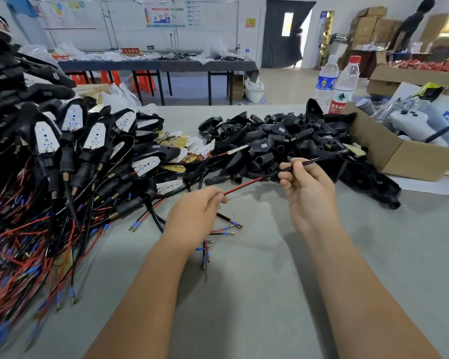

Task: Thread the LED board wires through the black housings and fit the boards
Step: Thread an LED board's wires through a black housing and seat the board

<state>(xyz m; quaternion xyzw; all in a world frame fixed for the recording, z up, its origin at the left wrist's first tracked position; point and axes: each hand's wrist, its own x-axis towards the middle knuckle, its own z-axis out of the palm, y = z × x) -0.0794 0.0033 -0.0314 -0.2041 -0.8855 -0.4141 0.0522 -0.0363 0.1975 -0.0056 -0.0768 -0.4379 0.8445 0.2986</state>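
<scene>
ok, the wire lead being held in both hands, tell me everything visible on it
The thin red-and-black paired wire lead runs taut and diagonal above the grey table, low at the left, rising right. The left hand pinches its lower end; the right hand pinches it further along, where a black sleeve covers it. Beyond, it reaches a small pale board over the pile of loose black plastic housings.

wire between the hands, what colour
Red and black wire, pinched by left hand and right hand; head view.
</scene>
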